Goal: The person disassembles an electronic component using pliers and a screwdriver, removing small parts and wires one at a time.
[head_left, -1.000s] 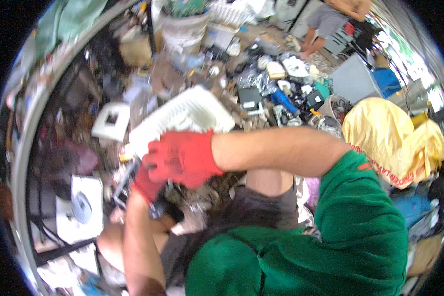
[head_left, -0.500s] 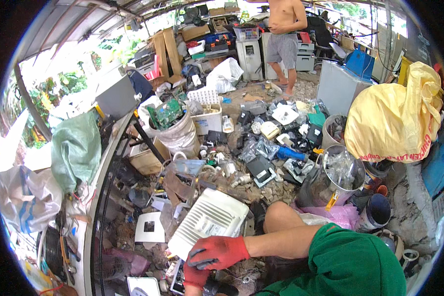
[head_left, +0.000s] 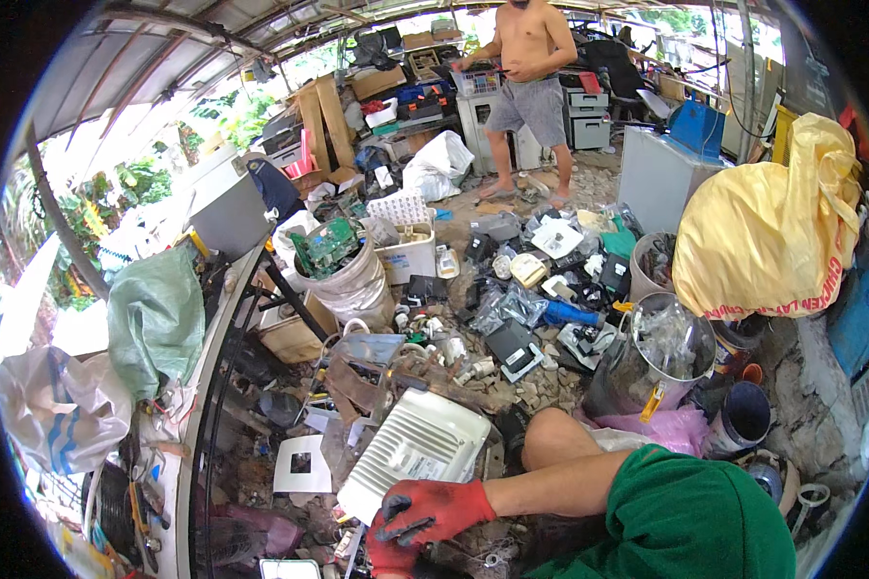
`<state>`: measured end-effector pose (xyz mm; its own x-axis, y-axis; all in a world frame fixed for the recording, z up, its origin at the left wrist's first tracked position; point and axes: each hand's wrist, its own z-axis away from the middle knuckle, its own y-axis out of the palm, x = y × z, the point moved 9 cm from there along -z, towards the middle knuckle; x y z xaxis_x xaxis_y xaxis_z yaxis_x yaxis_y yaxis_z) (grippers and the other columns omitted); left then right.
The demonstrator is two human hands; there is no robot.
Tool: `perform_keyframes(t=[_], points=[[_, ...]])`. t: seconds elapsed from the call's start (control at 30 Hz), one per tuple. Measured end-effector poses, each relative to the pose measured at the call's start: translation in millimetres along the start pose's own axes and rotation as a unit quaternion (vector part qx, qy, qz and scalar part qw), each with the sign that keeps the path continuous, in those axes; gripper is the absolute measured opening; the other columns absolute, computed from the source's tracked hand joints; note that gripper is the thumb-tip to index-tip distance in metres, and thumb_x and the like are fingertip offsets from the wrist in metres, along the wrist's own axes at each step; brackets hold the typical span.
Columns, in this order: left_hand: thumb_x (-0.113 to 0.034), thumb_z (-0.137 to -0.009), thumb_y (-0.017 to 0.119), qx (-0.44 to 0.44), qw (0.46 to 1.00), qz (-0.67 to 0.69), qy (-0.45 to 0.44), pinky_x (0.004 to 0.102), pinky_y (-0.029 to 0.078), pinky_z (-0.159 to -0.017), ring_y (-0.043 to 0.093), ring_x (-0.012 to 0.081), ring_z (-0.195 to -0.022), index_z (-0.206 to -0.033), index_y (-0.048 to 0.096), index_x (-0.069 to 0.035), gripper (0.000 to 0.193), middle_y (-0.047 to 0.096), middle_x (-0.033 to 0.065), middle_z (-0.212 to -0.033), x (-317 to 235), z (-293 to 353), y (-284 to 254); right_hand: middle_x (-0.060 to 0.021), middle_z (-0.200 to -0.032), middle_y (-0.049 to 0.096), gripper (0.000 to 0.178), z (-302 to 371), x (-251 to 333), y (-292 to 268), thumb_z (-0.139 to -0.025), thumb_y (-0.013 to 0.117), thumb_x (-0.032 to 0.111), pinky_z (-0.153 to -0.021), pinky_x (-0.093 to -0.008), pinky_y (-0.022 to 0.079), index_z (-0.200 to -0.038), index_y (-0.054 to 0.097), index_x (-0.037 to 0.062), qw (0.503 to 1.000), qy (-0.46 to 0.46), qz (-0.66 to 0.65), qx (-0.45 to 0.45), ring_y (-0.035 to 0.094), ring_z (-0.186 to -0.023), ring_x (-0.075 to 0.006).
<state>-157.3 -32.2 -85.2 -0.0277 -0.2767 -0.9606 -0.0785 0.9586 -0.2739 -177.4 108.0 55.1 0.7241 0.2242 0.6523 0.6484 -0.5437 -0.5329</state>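
Observation:
A white ribbed plastic casing [head_left: 417, 446] lies tilted on the littered ground in front of my bent knee [head_left: 557, 436]. My right hand [head_left: 433, 509], in a red glove, reaches across from the green sleeve [head_left: 681, 521] and grips the casing's near edge, fingers pointing left. My left hand [head_left: 386, 558], also in a red glove, sits just below it at the bottom edge. It is mostly hidden, so I cannot tell what it holds.
Scrap electronics and plastic parts [head_left: 526, 289] cover the ground ahead. A steel pot [head_left: 647, 362] and a yellow sack [head_left: 768, 227] stand to the right, and a white bucket of circuit boards [head_left: 352, 280] sits ahead on the left. A metal rack [head_left: 208, 386] runs along the left. A shirtless person [head_left: 526, 92] stands far back.
The view has swung up from close over my hands to the whole yard. Both gloved hands stay at the white casing, now low in the picture.

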Motion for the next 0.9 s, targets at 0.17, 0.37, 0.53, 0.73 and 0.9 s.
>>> perform_keyframes(t=[0.17,0.37,0.53,0.73,0.9], points=[[-0.02,-0.081,0.084,0.064,0.982,-0.179,-0.022,0.039,0.052,-0.104,0.066,0.0266,-0.123,-0.134,0.059,-0.004,0.061,0.069,0.0155,-0.129,-13.6,15.8,-4.8,-0.0171,-0.132,0.06,0.055,-1.9,1.6,-6.7,-0.085,0.073,0.02,-0.107,-0.0468,0.046,-0.139,0.062,0.0141,0.997,0.01,-0.067,-0.04,0.057,-0.122,-0.0372],[-0.018,-0.077,0.086,-0.003,0.984,-0.173,-0.028,0.0393,0.056,-0.095,0.071,0.0253,-0.113,-0.119,0.07,-0.008,0.046,0.075,0.011,-0.119,-18.7,12.9,-5.3,-0.018,-0.134,0.059,0.051,0.4,9.4,-8.2,-0.087,0.071,0.019,-0.107,-0.0459,0.046,-0.136,0.063,0.0108,0.998,-0.018,0.013,-0.058,0.057,-0.122,-0.0373],[-0.018,-0.077,0.086,0.024,0.989,-0.14,0.034,0.0401,0.056,-0.096,0.071,0.0261,-0.11,-0.119,0.069,-0.004,0.048,0.075,0.0117,-0.116,-53.6,13.7,4.2,-0.0188,-0.135,0.057,0.053,1.4,1.1,-0.6,-0.087,0.073,0.024,-0.106,-0.0464,0.046,-0.137,0.063,0.0122,1.0,0.02,-0.001,-0.018,0.057,-0.122,-0.0379],[-0.01,-0.078,0.083,0.007,0.991,-0.131,-0.011,0.0387,0.057,-0.095,0.069,0.0248,-0.114,-0.126,0.064,-0.001,0.053,0.071,0.0133,-0.123,-32.2,15.3,-6.7,-0.0184,-0.13,0.06,0.053,-0.3,9.3,-6.7,-0.086,0.074,0.025,-0.104,-0.048,0.047,-0.138,0.063,0.0162,0.997,-0.003,0.019,-0.076,0.059,-0.12,-0.0376],[-0.025,-0.077,0.085,-0.081,0.991,-0.104,0.034,0.039,0.057,-0.086,0.072,0.0323,-0.105,-0.116,0.068,-0.006,0.047,0.074,0.0147,-0.108,-35.6,14.0,-8.3,-0.0177,-0.13,0.06,0.057,-2.5,4.1,4.2,-0.085,0.071,0.019,-0.107,-0.0486,0.045,-0.14,0.06,0.0162,0.998,0.014,0.057,-0.03,0.057,-0.123,-0.0371]])
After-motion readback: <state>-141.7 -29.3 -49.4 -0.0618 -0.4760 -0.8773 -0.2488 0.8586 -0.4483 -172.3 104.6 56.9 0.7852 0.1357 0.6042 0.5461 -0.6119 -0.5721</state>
